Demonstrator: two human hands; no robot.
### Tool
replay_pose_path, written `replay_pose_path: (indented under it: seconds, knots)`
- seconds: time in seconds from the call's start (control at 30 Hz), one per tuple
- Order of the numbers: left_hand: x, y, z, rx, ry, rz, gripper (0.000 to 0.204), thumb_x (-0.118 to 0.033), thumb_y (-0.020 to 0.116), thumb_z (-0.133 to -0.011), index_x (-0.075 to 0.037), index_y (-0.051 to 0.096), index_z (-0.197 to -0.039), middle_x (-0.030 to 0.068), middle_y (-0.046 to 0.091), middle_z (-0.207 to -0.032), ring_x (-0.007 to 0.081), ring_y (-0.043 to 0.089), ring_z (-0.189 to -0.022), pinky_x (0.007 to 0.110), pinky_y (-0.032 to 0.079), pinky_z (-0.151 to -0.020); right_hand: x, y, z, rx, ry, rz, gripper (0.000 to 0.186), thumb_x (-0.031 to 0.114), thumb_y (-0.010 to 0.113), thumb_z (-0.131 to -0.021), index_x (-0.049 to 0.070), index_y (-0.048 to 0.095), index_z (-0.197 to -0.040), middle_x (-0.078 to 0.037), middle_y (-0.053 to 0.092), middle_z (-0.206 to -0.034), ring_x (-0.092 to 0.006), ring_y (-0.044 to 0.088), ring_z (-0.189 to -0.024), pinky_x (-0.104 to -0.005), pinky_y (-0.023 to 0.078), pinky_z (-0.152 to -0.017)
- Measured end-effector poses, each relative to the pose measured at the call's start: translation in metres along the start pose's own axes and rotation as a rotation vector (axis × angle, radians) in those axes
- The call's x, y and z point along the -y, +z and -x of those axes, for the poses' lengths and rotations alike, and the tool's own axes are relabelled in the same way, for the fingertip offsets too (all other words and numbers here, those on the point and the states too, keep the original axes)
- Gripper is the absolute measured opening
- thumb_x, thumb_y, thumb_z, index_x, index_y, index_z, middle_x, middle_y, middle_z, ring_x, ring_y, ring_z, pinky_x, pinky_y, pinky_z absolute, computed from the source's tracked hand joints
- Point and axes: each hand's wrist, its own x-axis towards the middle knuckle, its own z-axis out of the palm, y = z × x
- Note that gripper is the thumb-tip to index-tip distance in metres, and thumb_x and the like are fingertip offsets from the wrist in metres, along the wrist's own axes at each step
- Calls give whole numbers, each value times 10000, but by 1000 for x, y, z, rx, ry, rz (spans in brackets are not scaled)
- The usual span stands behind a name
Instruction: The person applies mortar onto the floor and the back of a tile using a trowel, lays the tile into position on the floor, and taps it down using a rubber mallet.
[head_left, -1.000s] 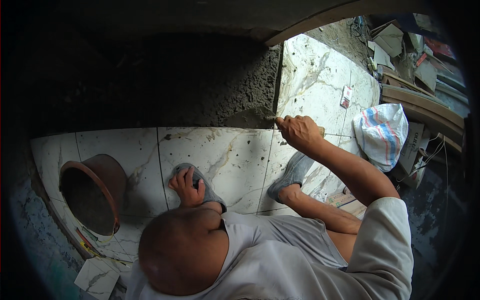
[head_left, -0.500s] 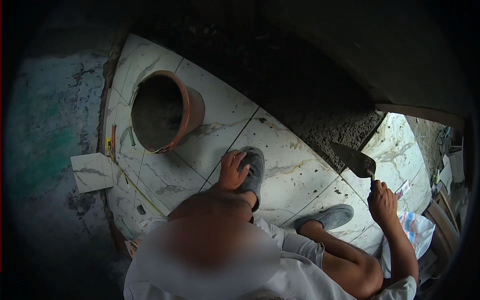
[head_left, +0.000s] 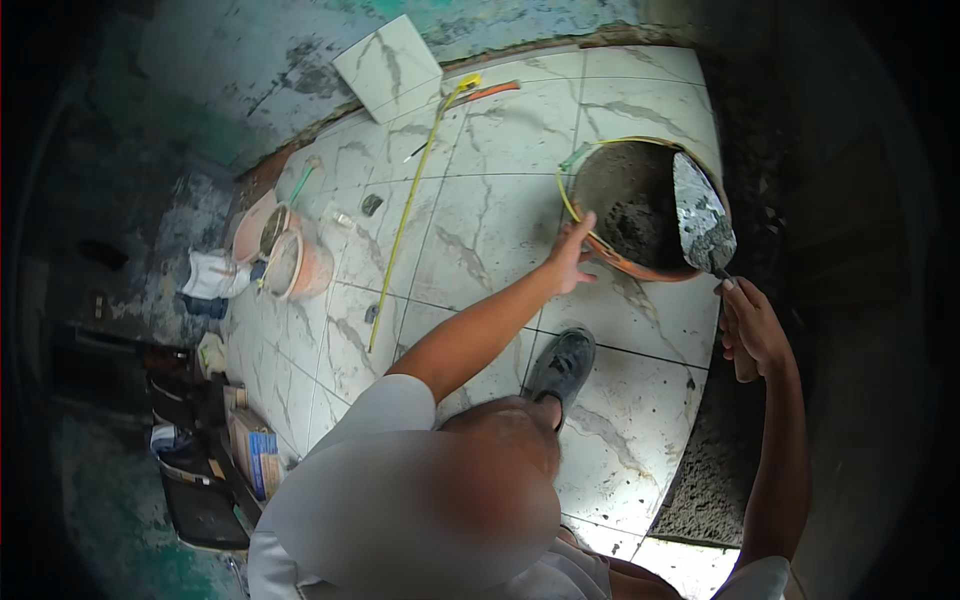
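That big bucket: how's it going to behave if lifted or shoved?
Likely heavy for its size: the bucket holds a grey, mortar-like mix. Shoved low, it'd probably drag rather than roll, since it seems to stand mouth-up on tiles. The thin yellow loop looks like its wire handle, so may flop.

Head-worn fisheye looks down from close above onto the tiled floor [head_left: 490, 235]

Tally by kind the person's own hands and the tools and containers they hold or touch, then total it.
Hands (left hand, right hand): 2
Masonry trowels (masonry trowel in the right hand): 1
Buckets (large orange-rimmed bucket, left hand at its rim): 1
Total: 4
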Motion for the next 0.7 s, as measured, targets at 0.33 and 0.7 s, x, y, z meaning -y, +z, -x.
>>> replay_pose_path:
  seconds: [0.33, 0.7]
  knots:
    - [-25, 14, -42, -155, -8, 304, 470, -297, 640, -905, -84, 459, -1283, 70, 584, -1112, 202, 575, -1033, 353, 513, -831, 4, -47, 118, -159, 527, 318, 315, 380, 496, -959, 78, 490, -1047, -44, 450, -592, -152, 470, -379, -311, 392, -332]
    - [-209, -144, 212, -64, 111, -712, 354, -319, 694, -839, 9, 610, -940, 197, 672, -963, 345, 654, -915, 414, 509, -781, 266, 22, 12, -56, 674, 809, 299, 264, 531, -902, 28, 518, -1087, -124, 575, -704, -266, 628, -547, -404, 504, -479]
